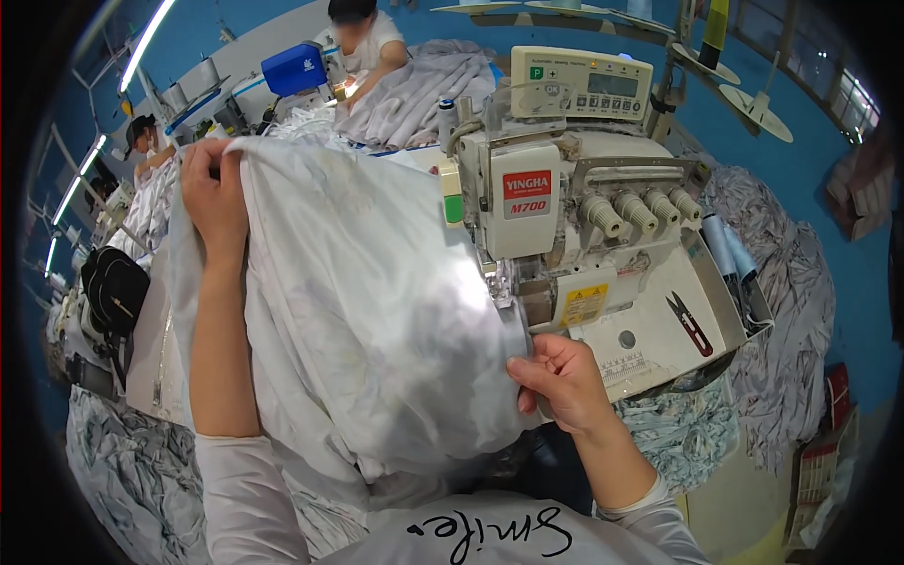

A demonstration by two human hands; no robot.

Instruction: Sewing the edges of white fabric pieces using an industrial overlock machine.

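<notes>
The left hand (pixel 215 193) grips the white cloth (pixel 367 311) raised left of the sewing machine (pixel 556 226); the right hand (pixel 562 377) pinches its edge below the machine, whose needle the cloth hides.

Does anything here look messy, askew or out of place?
Nothing looks damaged. Both hands, left hand and right hand, grip the white fabric at the sewing machine. Only the thread snips lie loose on its tray.
</notes>
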